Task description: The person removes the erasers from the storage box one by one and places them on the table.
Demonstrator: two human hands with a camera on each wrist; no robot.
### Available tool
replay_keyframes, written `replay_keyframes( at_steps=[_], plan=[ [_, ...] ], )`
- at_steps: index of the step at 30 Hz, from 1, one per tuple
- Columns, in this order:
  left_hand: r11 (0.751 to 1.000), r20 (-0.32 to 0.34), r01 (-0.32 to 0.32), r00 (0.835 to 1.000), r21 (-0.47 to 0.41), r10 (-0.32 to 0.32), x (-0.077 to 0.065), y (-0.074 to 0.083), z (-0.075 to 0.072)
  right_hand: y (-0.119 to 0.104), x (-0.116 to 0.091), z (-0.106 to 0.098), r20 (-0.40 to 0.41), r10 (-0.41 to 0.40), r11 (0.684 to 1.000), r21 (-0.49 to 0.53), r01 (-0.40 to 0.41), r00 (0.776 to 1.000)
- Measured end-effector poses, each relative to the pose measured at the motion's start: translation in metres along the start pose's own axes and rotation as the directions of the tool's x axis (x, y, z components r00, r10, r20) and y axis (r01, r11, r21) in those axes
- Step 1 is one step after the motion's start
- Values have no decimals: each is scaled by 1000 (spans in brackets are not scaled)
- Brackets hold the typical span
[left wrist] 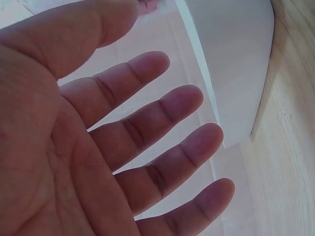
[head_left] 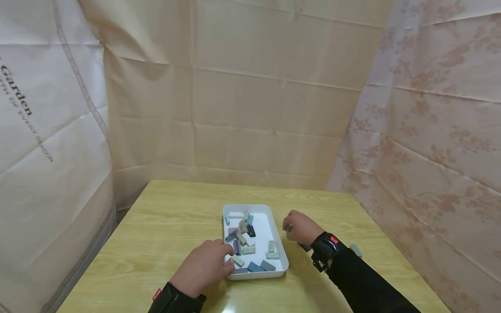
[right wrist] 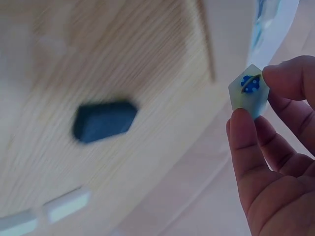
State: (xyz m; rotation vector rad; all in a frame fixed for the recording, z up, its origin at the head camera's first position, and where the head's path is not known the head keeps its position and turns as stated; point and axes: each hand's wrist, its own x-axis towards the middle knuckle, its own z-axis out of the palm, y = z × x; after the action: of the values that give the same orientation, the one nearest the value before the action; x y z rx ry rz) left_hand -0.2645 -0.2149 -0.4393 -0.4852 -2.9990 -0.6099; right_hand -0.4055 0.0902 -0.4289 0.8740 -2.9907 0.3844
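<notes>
the left grip (head_left: pixel 203 266), spread and empty, is beside a tray (head_left: pixel 265 226) already holding many blocks (head_left: pixel 255 267); the right grip (head_left: pixel 303 227) pinches a pale piece (right wrist: pixel 252 102) near remaining pieces (right wrist: pixel 106 122) on the surface (head_left: pixel 188 204).

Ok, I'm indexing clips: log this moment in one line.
right hand: pinches pale hexagonal piece | left hand: empty, near white tray | tray: assorted pieces | table: dark piece, pale pieces

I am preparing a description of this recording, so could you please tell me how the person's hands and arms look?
The left hand and right hand are bare, without gloves. Both sides have a black wristband with a small red tag; behind the right one runs a long black sleeve.
</notes>
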Motion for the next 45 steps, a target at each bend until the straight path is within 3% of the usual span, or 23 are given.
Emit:
replay_keyframes(
  at_steps=[8, 15, 21, 26, 32, 36, 41, 45],
  plan=[
    [999, -29, -42, 999, 30, 43, 0, 2, 4, 44, -27, -4, 2, 90, 996, 14, -90, 996],
    [999, -14, -47, 999, 12, 47, 1, 4, 4, 72, -48, 10, 10, 131, 991, 9, -131, 991],
    [998, 21, -55, 998, 0, 55, 4, 5, 2, 76, -59, 14, 1, 142, 990, 29, -141, 990],
    [997, 6, -78, 997, 19, 78, 4, 8, 2, 74, -67, 16, -6, 130, 991, 42, -130, 991],
    [996, 10, -90, 996, 21, 90, 3, 10, 4, 66, -71, 15, -13, 140, 990, 3, -140, 990],
    [997, 41, -74, 996, 3, 73, 4, 11, 4, 47, -62, 8, -50, 128, 991, -43, -130, 991],
    [998, 55, -66, 996, -6, 66, 4, 10, 4, 3, -39, -2, -81, -11, 998, -60, 6, 997],
    [997, 46, -77, 996, -8, 77, 3, 9, 6, -33, -18, -4, -10, -129, 990, -66, 128, 992]
  ],
)
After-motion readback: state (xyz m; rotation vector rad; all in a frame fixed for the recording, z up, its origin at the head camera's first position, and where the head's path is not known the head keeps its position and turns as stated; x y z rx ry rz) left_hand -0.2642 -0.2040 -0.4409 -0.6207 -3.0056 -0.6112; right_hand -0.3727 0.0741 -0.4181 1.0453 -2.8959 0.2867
